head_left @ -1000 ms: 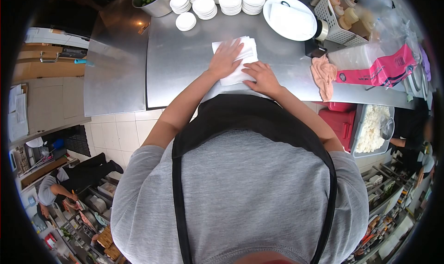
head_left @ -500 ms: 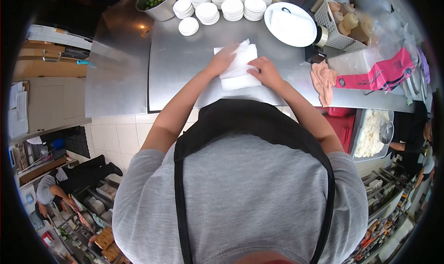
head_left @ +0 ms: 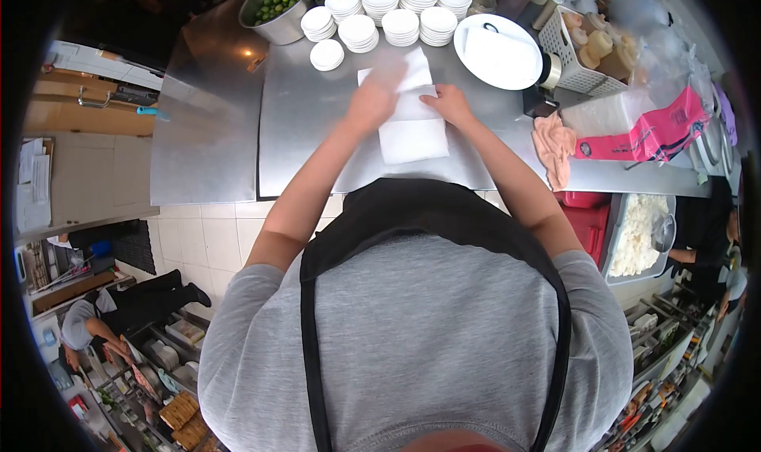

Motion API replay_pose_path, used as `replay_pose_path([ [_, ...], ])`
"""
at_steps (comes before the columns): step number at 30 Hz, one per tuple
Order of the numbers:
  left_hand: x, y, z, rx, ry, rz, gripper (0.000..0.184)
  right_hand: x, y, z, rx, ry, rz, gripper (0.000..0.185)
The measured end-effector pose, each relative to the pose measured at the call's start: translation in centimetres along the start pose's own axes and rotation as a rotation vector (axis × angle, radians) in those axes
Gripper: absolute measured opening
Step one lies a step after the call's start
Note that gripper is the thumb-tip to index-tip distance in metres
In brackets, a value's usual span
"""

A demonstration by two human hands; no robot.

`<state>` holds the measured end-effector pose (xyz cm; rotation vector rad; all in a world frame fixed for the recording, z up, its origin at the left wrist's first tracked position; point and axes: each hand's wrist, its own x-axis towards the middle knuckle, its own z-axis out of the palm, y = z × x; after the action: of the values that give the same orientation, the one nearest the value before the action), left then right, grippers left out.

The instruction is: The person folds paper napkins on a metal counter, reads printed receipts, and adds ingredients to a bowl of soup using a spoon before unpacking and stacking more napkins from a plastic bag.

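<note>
White paper napkins (head_left: 414, 141) lie on the steel counter in front of me, one stack nearer my apron and more sheets farther away. My right hand (head_left: 450, 105) pinches the right edge of a folded white sheet (head_left: 415, 105) between thumb and fingers. Over the left side of the sheets is my left hand (head_left: 371, 103), smeared by motion, so its fingers cannot be made out. Another white sheet (head_left: 415, 68) shows beyond both hands, partly covered by the left one.
Several stacks of small white dishes (head_left: 357, 34) stand at the back, beside a metal pot (head_left: 277, 26) of green limes. To the right are a white oval plate (head_left: 501, 53), a bottle basket (head_left: 572, 64), a pink cloth (head_left: 555, 147) and a pink plastic package (head_left: 646, 133).
My left hand has shifted slightly left. The sheets between my hands have spread apart, showing more of the near stack. My right hand has moved slightly up and stays at the sheet's right edge.
</note>
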<state>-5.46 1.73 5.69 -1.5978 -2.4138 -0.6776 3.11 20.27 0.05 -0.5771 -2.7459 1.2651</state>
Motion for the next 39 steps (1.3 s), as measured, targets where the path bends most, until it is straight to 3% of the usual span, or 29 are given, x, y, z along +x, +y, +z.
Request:
replay_pose_path([
  [4,-2.5,2.0,4.4,-0.020,-0.243,-0.008,0.055,-0.2,1.2,-0.1,0.174,-0.057,0.012,0.042],
  [5,-3.2,2.3,4.9,-0.016,-0.153,0.032,0.063,-0.5,1.4,-0.2,0.175,-0.056,0.019,0.042],
  [7,-3.3,2.1,5.4,-0.023,-0.143,0.044,0.064,-1.5,1.5,-0.4,0.247,-0.162,0.043,0.057],
  [9,-3.4,2.5,5.2,-0.028,-0.131,0.043,0.066,-2.6,0.6,-1.7,0.317,-0.189,0.106,0.059],
  [11,-3.2,2.7,4.8,0.078,-0.239,0.030,0.058,-3.1,-0.3,-3.1,0.388,-0.213,0.161,0.061],
  [14,-3.2,2.6,5.0,0.103,-0.234,0.038,0.053,-4.3,-0.6,-4.2,0.617,-0.152,0.201,0.054],
  [17,-3.3,2.4,5.2,0.109,-0.236,0.039,0.052,-6.0,-0.6,-4.1,0.452,-0.049,0.098,0.048],
  [19,-3.4,2.2,5.6,0.100,-0.203,0.057,0.052,-7.9,-0.5,-2.9,0.002,-0.079,-0.453,0.046],
  [20,-3.3,2.2,5.6,0.092,-0.172,0.076,0.052,-8.7,-1.2,-2.8,0.001,-0.076,-0.452,0.046],
  [22,-3.3,2.2,5.5,0.104,-0.221,0.055,0.054,-10.0,-2.4,-2.5,-0.171,-0.073,-0.759,0.044],
  [23,-3.4,2.3,5.4,0.117,-0.269,0.030,0.057,-10.3,-2.2,-2.3,-0.211,-0.126,-0.684,0.044],
  [32,-3.3,2.5,5.0,0.053,-0.253,0.016,0.059,-10.8,-2.2,-1.9,-0.316,-0.031,-0.774,0.036],
  [35,-3.5,2.4,5.1,0.054,-0.152,0.062,0.052,-10.1,-1.3,-0.9,-0.346,-0.084,-0.671,0.034],
  [39,-3.4,2.4,5.2,0.042,-0.162,0.053,0.053,-10.3,-0.8,-1.0,-0.371,-0.064,-0.713,0.030],
])
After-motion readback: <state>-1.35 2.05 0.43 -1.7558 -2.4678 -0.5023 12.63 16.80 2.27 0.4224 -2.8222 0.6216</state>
